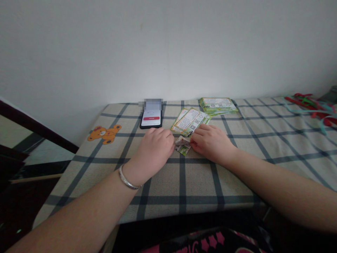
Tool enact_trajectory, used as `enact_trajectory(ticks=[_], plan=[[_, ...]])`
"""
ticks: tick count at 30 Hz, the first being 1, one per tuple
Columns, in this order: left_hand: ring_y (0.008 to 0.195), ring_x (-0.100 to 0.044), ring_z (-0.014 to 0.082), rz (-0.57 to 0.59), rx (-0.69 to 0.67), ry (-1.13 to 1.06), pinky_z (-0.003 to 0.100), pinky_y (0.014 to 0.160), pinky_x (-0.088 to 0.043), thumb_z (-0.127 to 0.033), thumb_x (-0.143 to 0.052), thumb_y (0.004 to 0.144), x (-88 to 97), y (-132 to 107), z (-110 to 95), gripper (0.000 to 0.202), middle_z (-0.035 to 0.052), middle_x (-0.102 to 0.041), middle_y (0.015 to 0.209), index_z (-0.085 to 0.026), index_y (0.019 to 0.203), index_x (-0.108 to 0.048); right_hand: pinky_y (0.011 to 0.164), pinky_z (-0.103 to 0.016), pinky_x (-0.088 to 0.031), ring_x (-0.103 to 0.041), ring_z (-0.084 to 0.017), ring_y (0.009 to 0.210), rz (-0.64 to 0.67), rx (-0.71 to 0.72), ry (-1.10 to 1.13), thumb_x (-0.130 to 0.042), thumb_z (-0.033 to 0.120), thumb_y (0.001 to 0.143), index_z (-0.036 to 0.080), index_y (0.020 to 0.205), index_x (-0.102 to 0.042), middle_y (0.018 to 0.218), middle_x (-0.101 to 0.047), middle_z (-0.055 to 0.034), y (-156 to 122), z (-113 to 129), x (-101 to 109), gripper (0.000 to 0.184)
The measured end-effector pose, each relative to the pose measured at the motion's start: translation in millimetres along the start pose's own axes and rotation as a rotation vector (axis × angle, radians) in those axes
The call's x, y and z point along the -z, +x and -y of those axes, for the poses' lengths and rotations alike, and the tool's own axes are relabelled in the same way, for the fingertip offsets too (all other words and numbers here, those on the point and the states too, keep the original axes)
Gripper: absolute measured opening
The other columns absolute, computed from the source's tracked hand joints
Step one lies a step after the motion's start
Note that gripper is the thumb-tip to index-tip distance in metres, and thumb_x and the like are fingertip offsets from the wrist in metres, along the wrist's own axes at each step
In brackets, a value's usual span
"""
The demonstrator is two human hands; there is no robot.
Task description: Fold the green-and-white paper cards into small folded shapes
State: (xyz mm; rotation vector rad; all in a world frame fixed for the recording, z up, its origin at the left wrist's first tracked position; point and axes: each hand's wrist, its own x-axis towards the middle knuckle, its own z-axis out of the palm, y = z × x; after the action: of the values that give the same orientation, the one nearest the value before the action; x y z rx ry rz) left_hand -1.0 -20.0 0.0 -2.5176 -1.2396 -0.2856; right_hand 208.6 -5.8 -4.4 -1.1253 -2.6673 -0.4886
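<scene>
A small folded paper card (pixel 183 146), printed in green and grey, lies at the middle of the checked tablecloth between my two hands. My left hand (pixel 158 146), with a silver bangle at the wrist, is closed on the card's left edge; its fingertips are mostly hidden. Closed at the opposite edge is my right hand (pixel 210 142), its fingers curled. Just beyond it several flat printed cards (pixel 192 119) with QR codes lie fanned out, partly overlapped by the right fingers.
A phone (pixel 151 121) with a lit screen lies behind my left hand. A stack of printed cards (pixel 217 105) rests by the wall. Orange bear cutout (pixel 104 134) sits at left; red and teal ribbons (pixel 313 107) are at far right. The tablecloth (pixel 163 211) ends in front of me.
</scene>
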Motion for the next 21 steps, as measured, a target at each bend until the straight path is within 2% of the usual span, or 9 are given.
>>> enact_trajectory(ticks=[4,10,15,18,21], plan=[[0.087,-0.058,0.0246,0.021,0.014,-0.072,0.039,0.075,-0.042,-0.019,-0.051,0.090,-4.0,-2,1,0.014,0.0082,-0.063,0.090,-0.015,0.085,-0.063,0.071,-0.031,-0.038,-0.057,-0.020,0.083,0.093,-0.107,0.191,-0.059,0.022,0.085,0.017,0.080,-0.066,0.082,-0.068,-0.0061,2,-2,-2,0.010],[0.092,-0.054,0.0235,0.086,0.079,-0.253,0.039,0.082,-0.044,-0.022,-0.054,0.090,-9.2,0,8,0.017,0.0081,-0.060,0.093,-0.013,0.082,-0.065,0.074,-0.029,-0.042,-0.057,-0.018,0.081,0.119,-0.187,0.437,-0.060,0.020,0.086,0.018,0.078,-0.065,0.080,-0.066,-0.0035,2,-11,-8,0.009],[0.093,-0.053,0.0224,0.064,0.033,-0.353,0.038,0.084,-0.044,-0.028,-0.054,0.091,-7.9,3,7,0.020,0.0072,-0.060,0.093,-0.015,0.080,-0.064,0.080,-0.030,-0.041,-0.056,-0.019,0.086,0.112,-0.047,0.366,-0.057,0.020,0.089,0.018,0.086,-0.066,0.087,-0.065,-0.0045,0,-13,-3,0.010],[0.091,-0.054,0.0210,0.004,0.020,-0.413,0.037,0.084,-0.045,-0.028,-0.058,0.090,-11.5,5,8,0.015,0.0048,-0.062,0.090,-0.017,0.082,-0.063,0.079,-0.030,-0.041,-0.056,-0.019,0.086,0.109,0.002,0.305,-0.054,0.021,0.092,0.019,0.088,-0.066,0.088,-0.064,-0.0044,0,-14,0,0.013],[0.091,-0.056,0.0206,-0.029,-0.005,-0.459,0.038,0.085,-0.046,-0.027,-0.060,0.089,-15.2,6,9,0.017,0.0035,-0.065,0.087,-0.018,0.075,-0.063,0.076,-0.031,-0.039,-0.056,-0.019,0.085,0.095,0.026,0.238,-0.053,0.022,0.092,0.019,0.087,-0.067,0.088,-0.065,-0.0049,-1,-13,2,0.015]])
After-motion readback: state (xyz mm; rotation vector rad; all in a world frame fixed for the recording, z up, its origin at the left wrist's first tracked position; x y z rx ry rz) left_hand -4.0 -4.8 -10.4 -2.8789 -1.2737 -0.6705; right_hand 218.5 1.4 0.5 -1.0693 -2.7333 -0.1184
